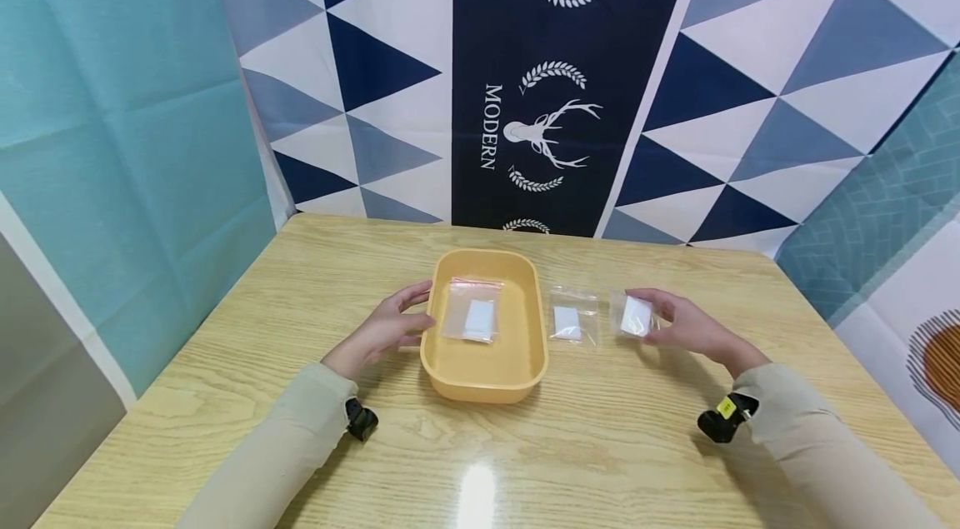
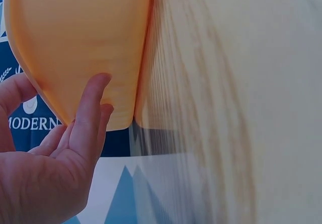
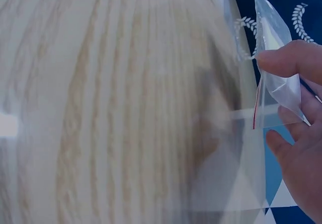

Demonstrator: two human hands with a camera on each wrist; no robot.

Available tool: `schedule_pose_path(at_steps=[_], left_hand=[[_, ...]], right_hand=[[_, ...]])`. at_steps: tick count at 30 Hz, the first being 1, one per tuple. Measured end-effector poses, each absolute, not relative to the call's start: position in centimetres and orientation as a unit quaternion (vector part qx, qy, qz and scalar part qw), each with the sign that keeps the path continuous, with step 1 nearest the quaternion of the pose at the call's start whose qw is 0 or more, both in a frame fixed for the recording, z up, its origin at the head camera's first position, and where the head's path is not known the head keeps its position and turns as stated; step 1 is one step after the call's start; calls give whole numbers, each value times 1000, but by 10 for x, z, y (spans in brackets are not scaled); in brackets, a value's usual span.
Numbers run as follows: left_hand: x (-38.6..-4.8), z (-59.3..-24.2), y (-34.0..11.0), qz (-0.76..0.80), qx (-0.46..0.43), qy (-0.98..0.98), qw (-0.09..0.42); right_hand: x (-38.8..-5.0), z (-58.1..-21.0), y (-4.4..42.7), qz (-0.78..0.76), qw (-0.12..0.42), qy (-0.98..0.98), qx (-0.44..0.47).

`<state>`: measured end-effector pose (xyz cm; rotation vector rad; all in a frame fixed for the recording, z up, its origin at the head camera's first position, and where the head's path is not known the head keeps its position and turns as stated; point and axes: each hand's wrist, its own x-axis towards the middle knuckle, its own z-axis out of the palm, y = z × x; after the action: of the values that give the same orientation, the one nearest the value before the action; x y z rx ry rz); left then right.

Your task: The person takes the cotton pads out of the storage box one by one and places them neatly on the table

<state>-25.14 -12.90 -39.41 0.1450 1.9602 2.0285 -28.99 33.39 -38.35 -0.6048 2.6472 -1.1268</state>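
Note:
On the table stands a yellow-orange plastic tray [image 1: 483, 375]. My left hand [image 1: 388, 322] is at its left side, thumb over the rim and fingers against the outer wall. In the left wrist view, that left hand [image 2: 60, 158] grips the tray wall [image 2: 85, 38]. Inside the tray lies a clear zip bag [image 1: 459, 321] with a red seal line and a white piece in it. My right hand [image 1: 686, 329] pinches another zip bag [image 1: 636, 316] just above the table; the right wrist view shows this bag [image 3: 276, 78] between thumb and fingers.
A third clear zip bag [image 1: 573, 321] with a white piece lies on the table right of the tray, between it and my right hand. Behind the wooden table [image 1: 600, 446] hangs a patterned curtain [image 1: 540, 96]. A light blue cloth [image 1: 135, 137] hangs at the left.

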Motion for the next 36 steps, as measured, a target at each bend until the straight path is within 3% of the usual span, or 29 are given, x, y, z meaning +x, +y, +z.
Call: schedule_pose_path(at_steps=[16,27,36], left_hand=[[-254,-395,-127,706,33,691,152],[-253,-395,-128,708,34,689,152],[-254,-395,-128,708,30,689,150]], right_hand=[[-290,-397,334,-342,118,906,-218],[-295,-397,340,-325,164,902,-231],[-296,-397,342,-361,141,895,-219]])
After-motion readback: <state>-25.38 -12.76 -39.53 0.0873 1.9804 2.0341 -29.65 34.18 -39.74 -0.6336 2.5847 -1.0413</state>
